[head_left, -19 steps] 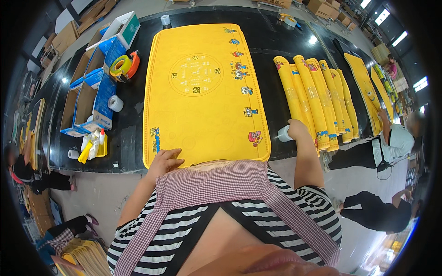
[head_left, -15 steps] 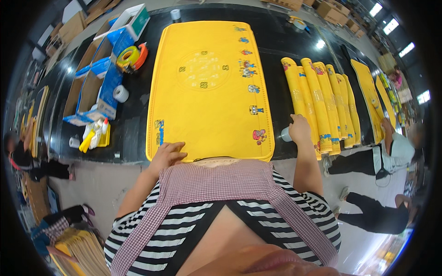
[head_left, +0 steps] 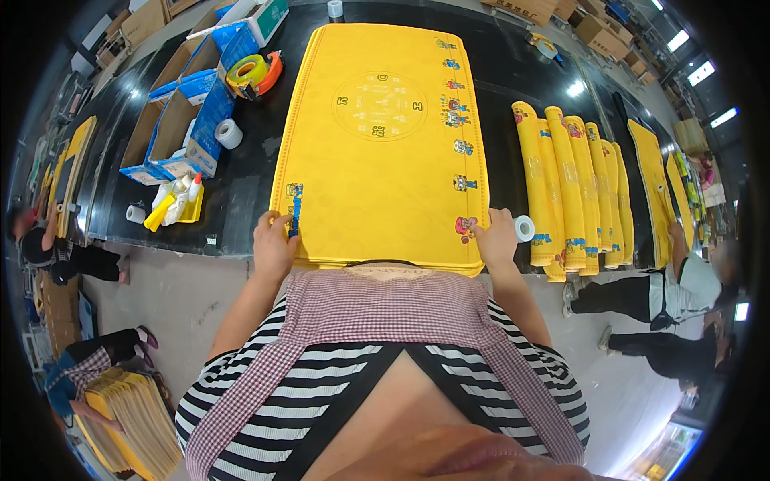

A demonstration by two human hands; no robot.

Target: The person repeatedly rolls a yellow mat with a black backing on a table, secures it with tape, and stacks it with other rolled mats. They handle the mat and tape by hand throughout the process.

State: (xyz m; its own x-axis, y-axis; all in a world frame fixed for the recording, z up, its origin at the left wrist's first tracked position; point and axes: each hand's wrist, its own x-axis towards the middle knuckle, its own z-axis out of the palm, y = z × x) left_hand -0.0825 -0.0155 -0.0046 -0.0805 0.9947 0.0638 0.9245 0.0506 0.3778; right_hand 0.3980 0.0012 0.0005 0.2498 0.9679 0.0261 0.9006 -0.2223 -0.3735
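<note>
The left hand (head_left: 274,244) rests on the near left corner of the yellow printed cloth (head_left: 385,152), fingers curled over its edge beside a small printed figure; whether it pinches the fabric or only presses it flat cannot be told. The right hand (head_left: 497,239) sits on the near right corner, fingertips down on the cloth, with a small roll of white tape (head_left: 524,228) just beside it, apparently held against the hand. The cloth lies flat on the black table (head_left: 241,192), running lengthwise away from the person, its near edge at the table's front edge. It appears to be the top sheet of a stack, judging by the layered edges at the near end. It is bright yellow with a round printed emblem near its centre and a column of small coloured figures down its right side. Risk: an uneven pull from the two corners would likely skew the sheet or drag the layers beneath out of line; the tape roll could snag or slip off the table edge. Rolled yellow cloths (head_left: 569,192) lie to the right, well apart. Open cardboard boxes (head_left: 172,128), a tape dispenser (head_left: 253,72) and glue bottles (head_left: 172,204) stand to the left.
</note>
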